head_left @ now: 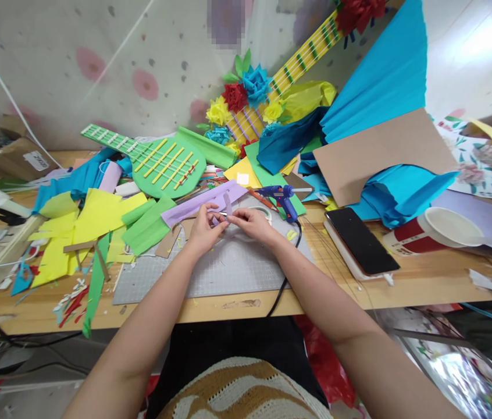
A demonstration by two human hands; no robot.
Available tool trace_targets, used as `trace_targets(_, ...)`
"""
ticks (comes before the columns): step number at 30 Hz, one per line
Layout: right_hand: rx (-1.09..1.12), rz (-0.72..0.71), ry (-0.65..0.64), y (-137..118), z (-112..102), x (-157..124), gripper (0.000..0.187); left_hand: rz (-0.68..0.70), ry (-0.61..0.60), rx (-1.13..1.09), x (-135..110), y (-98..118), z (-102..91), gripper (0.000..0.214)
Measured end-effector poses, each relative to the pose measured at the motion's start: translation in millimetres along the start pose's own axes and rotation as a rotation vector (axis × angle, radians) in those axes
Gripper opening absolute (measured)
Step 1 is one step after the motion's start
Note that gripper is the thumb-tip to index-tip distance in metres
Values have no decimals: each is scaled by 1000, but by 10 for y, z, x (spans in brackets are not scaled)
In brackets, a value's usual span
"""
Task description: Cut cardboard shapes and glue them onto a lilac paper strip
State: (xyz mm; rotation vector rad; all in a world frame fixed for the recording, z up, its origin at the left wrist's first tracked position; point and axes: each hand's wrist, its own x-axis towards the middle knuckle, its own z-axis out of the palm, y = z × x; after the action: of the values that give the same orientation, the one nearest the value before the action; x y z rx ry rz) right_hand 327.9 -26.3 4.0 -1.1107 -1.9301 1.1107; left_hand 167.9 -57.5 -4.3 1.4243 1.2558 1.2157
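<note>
My left hand (209, 230) and my right hand (252, 224) meet above the grey cutting mat (237, 270), fingertips pinched close together. A narrow purple paper strip (228, 201) stands up from between them. Something thin lies in the pinch too, too small to make out. Just behind my hands is a wider piece of purple crepe paper (205, 201). A blue glue gun (285, 201) rests to the right of my right hand, its nozzle pointing right. Part of a white tape roll (266, 212) shows behind my right hand.
A green paper lute (170, 166) and a yellow paper guitar with flowers (246, 119) stand behind. Yellow paper (97, 218) and green paper (152, 227) lie left. At right are a phone (362, 241), a paper cup (433, 233) and brown cardboard (385, 151). The glue gun's black cord (292, 267) crosses the mat.
</note>
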Motion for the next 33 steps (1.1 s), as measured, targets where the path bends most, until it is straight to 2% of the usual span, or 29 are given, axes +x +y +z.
trace_targets(4, -90, -23, 46, 0, 5, -11, 29, -28, -79, -14, -7, -5, 10, 49)
trace_targets(6, -125, -24, 59, -12, 9, -14, 28, -41, -81, 16, -12, -18, 18, 50)
trace_targets(11, -188, -80, 117, -26, -8, -18, 31, -86, 6, -13, 0, -44, 19, 47)
trace_targets(16, -82, -29, 285, 24, -60, -12, 36, -104, 91, -68, 35, -44, -22, 49)
trace_targets(21, -115, -7, 291, 64, -62, -10, 40, -94, 51, -79, 21, 10, -36, 25)
trace_targets(23, -162, -20, 304, 94, -64, -5, 35, -128, 75, -132, 7, 42, -41, 24)
trace_targets(26, -189, -26, 327, 154, -78, 11, 15, -137, 116, -205, 0, 66, -48, 26)
trace_targets(28, -183, -21, 341, 183, -91, 23, 14, -113, 117, -235, 10, 55, -49, 27)
trace_targets(31, -182, -36, 384, 183, -111, 33, 11, -70, 138, -172, 42, 6, -54, 25)
trace_targets(33, -177, -47, 400, 158, -123, 32, 9, -47, 199, -75, 64, -31, -61, 27)
